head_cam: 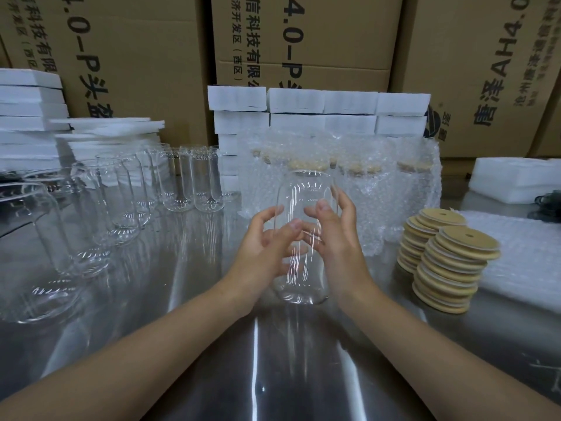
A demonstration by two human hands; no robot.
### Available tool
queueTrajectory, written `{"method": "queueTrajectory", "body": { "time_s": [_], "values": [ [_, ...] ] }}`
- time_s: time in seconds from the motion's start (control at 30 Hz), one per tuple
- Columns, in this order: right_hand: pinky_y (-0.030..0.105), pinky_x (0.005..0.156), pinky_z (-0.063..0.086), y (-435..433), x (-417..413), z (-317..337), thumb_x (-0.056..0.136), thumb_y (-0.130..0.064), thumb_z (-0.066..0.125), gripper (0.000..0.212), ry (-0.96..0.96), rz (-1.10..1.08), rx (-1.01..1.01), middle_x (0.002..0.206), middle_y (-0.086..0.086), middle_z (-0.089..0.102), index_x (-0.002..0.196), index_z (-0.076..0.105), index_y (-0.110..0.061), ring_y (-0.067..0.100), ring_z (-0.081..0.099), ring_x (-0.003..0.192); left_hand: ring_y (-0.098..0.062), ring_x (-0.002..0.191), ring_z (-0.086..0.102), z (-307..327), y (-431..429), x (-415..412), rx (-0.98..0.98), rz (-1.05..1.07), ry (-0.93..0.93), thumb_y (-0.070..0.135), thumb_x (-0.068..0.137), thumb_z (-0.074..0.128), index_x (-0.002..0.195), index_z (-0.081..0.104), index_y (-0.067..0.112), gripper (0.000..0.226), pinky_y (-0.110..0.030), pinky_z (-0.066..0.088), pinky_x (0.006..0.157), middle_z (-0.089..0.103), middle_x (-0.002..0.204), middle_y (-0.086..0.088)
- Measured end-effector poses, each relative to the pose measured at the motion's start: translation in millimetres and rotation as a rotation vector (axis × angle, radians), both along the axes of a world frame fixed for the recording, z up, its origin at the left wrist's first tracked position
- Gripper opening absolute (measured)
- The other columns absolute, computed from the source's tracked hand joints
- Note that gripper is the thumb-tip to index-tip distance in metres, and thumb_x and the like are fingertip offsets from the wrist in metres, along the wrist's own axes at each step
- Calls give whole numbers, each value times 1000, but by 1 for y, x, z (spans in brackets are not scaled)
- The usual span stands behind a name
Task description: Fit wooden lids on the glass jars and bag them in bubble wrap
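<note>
A clear glass jar (303,189) with no lid stands upright between my hands at the table's middle. My left hand (267,244) curls round its left side and my right hand (337,235) curls round its right side. Two stacks of round wooden lids (449,262) with small holes sit to the right. Several bare glass jars (121,196) stand in rows on the left. Behind the held jar, several lidded jars in bubble wrap (364,183) stand together.
The steel table (273,360) is shiny. White foam pieces (318,101) are stacked at the back and left. Flat bubble wrap sheets (528,256) lie at the right edge. Cardboard boxes (303,41) form a wall behind.
</note>
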State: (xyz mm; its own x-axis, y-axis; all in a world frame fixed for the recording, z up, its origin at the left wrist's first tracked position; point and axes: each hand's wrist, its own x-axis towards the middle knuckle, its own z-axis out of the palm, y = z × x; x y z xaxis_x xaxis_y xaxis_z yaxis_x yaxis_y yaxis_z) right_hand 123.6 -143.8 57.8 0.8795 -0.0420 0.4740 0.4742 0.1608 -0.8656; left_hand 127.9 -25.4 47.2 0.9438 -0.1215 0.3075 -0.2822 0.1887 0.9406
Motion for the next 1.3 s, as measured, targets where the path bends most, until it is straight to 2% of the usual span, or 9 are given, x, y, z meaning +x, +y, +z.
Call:
{"method": "queueTrajectory", "body": {
  "time_s": [0.13,0.37,0.53,0.6,0.67,0.83,0.93,1.07,1.3],
  "values": [
    [16,65,52,1,2,1,72,-47,63,65,59,60,109,117,1,60,130,34,-40,13,63,104,-22,82,72,2,-2,3,-116,-147,122,49,79,59,109,57,26,38,-31,60,70,73,95,-8],
    [16,62,51,0,6,-1,72,-50,56,60,94,55,89,120,2,59,128,35,-44,13,63,106,-14,79,72,5,0,2,-46,-245,160,50,78,46,108,59,26,41,-30,56,85,75,87,3],
    [13,61,51,0,6,-5,85,-46,60,53,54,14,20,108,-5,60,130,31,-44,-1,67,89,-15,105,67,3,-2,-5,26,-163,138,54,72,66,122,53,33,56,-30,56,86,66,120,2],
    [13,81,47,1,4,-6,86,-53,56,54,26,-42,-48,119,-3,57,132,28,-45,-6,61,100,-3,108,59,3,-3,-6,107,-53,78,63,64,68,126,51,40,68,-21,50,86,52,133,6],
    [6,88,38,1,3,-7,86,-61,50,61,23,-88,-80,126,-6,52,137,22,-45,-10,55,106,3,105,55,6,-4,-7,201,60,32,71,66,67,126,49,42,69,-17,44,85,47,134,8],
    [-10,69,31,3,-1,-8,74,-66,38,79,-5,-190,-155,131,-8,41,145,14,-39,-15,45,103,-4,110,56,2,-7,-6,257,92,-43,60,81,61,150,28,31,82,-33,45,103,56,114,13],
    [2,84,41,1,-1,-7,75,-68,37,69,-28,-190,-123,139,-7,38,138,21,-45,-3,49,116,1,108,56,1,-6,-8,285,76,-80,63,64,65,150,26,36,98,-14,48,82,47,124,11],
    [45,105,43,-1,3,-5,76,-67,41,57,-11,-171,-39,133,-8,47,129,28,-49,18,54,122,-3,104,60,3,-4,-7,231,132,-85,57,52,71,145,38,39,100,-7,47,67,44,125,5],
    [17,70,56,-4,7,-2,70,-61,49,76,37,-83,69,121,-1,56,136,34,-27,1,69,82,0,85,67,4,-1,-3,125,64,-66,52,62,73,140,46,33,85,-12,50,64,62,103,5]
  ]
}}
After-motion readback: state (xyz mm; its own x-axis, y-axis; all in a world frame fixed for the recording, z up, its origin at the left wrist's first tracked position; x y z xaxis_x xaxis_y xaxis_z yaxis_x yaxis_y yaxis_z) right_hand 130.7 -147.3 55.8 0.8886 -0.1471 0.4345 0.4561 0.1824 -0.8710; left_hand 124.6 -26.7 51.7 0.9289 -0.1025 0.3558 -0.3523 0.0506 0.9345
